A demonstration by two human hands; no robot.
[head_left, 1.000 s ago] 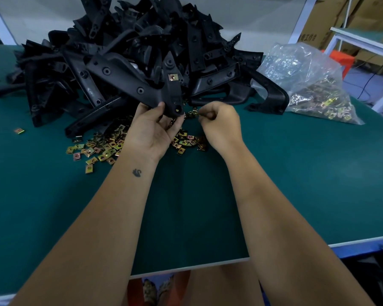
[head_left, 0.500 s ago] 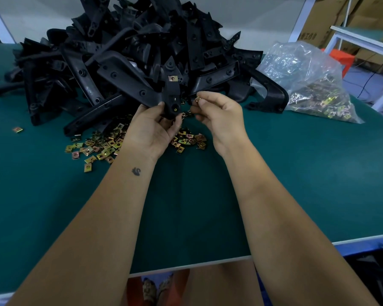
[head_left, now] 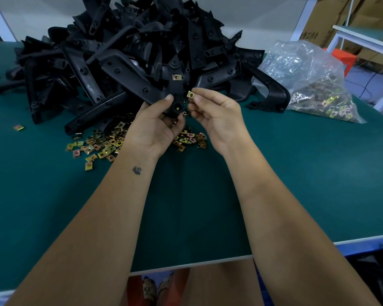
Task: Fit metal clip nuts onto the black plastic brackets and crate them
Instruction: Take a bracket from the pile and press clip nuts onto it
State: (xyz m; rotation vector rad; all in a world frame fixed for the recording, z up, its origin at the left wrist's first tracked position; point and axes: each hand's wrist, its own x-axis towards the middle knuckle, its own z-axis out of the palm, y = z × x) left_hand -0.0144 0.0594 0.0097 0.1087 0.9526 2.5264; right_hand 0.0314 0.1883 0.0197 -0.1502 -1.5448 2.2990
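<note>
Lifted off the loose clip nuts [head_left: 111, 144] on the tabletop [head_left: 296, 184], her right hand [head_left: 217, 117] now pinches one clip nut [head_left: 190, 94] just beside the black bracket [head_left: 176, 93] gripped in her left hand [head_left: 155, 127], before the bracket pile [head_left: 124, 51].

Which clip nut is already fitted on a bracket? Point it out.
The clip nut clipped on the upper part of the bracket gripped by the left hand; the others lie loose or are pinched in fingers.

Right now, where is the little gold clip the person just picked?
In the head view, the clip nut is pinched in the right hand, just right of the black bracket held by the left hand.
</note>
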